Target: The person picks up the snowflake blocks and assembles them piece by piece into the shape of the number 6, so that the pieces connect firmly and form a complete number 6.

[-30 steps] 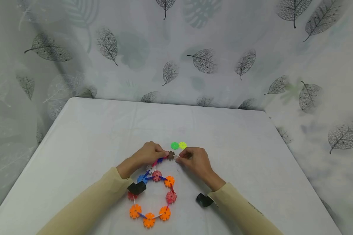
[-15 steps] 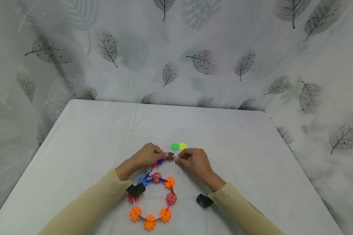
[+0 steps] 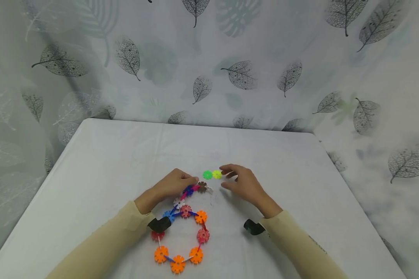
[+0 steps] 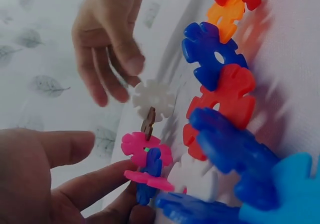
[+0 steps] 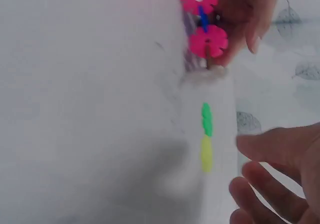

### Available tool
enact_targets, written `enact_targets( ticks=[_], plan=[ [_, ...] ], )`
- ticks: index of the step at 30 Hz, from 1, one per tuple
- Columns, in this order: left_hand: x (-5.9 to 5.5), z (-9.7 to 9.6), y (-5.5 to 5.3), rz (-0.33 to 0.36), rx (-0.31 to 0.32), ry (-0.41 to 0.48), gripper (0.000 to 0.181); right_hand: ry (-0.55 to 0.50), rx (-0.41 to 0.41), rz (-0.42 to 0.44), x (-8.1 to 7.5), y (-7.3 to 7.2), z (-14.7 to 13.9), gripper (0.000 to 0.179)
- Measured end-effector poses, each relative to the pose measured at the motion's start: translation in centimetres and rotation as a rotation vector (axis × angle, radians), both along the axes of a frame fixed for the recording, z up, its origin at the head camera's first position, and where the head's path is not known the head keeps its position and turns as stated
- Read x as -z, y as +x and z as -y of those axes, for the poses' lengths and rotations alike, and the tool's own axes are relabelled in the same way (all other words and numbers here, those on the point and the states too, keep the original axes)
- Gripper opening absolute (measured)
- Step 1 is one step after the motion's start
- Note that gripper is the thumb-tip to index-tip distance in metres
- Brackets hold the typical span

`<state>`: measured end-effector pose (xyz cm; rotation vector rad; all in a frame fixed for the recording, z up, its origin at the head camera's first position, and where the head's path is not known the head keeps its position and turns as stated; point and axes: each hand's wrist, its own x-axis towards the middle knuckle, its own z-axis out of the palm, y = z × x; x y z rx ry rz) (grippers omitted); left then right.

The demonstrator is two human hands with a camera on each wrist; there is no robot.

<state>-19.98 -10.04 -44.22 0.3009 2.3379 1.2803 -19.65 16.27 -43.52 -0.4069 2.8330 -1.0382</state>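
A chain of notched plastic snowflake discs lies on the table, its far end a brown disc (image 3: 202,187) and a white disc (image 4: 155,96) slotted together. My left hand (image 3: 176,183) rests beside that end; in the left wrist view its thumb stands apart while the fingertips reach the pink disc (image 4: 135,148) and the blue one. My right hand (image 3: 242,184) holds nothing, thumb and fingers spread, near a yellow disc (image 3: 217,174). Touching that yellow disc on its left is a green disc (image 3: 207,175).
Nearer the body, the chain forms a ring with orange discs (image 3: 196,255), red discs and a light blue disc (image 3: 168,215). Black wrist devices (image 3: 254,227) sit at both sleeves. A leaf-patterned curtain (image 3: 153,58) hangs behind the white table (image 3: 283,162).
My right hand has let go of the white disc, spread its fingers and moved up and right beside the yellow disc. The white disc stays attached to the brown one. My left hand barely moved.
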Motion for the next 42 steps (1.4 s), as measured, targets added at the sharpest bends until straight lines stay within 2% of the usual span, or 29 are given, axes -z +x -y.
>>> enact_targets(
  ticks=[4, 7, 10, 13, 19, 23, 28, 36, 42],
  plan=[
    [0.0, 0.3, 0.0, 0.011, -0.057, 0.042, 0.044, -0.103, 0.068, -0.096, -0.6, -1.1, -0.6, 0.057],
    [-0.2, 0.5, 0.0, 0.021, -0.081, 0.061, 0.047, -0.178, 0.116, -0.132, -0.8, -1.9, -0.8, 0.064],
    [-0.3, 0.8, -0.1, 0.024, -0.069, 0.039, 0.043, -0.233, 0.154, -0.124, -0.8, -2.5, -0.8, 0.068],
    [-0.4, 1.0, -0.1, 0.015, -0.033, -0.003, 0.038, -0.254, 0.181, -0.077, -0.6, -3.0, -0.7, 0.068],
    [-0.4, 1.1, 0.0, -0.001, 0.02, -0.039, 0.03, -0.165, 0.234, 0.091, 0.6, -3.7, -0.5, 0.065],
    [-0.3, 1.2, 0.2, -0.002, 0.034, -0.04, 0.028, -0.069, 0.225, 0.17, 1.7, -3.8, -0.6, 0.054],
    [-0.4, 1.2, 0.4, -0.015, 0.022, -0.066, 0.027, 0.008, 0.179, 0.149, 2.4, -3.7, -0.4, 0.039],
    [-0.5, 1.6, 0.6, -0.032, 0.026, -0.09, 0.025, 0.093, 0.127, 0.078, 2.4, -3.3, 0.7, 0.037],
    [-0.6, 2.4, 0.9, -0.021, 0.018, -0.065, 0.024, 0.095, 0.123, 0.111, 2.1, -3.3, 1.0, 0.026]
  ],
)
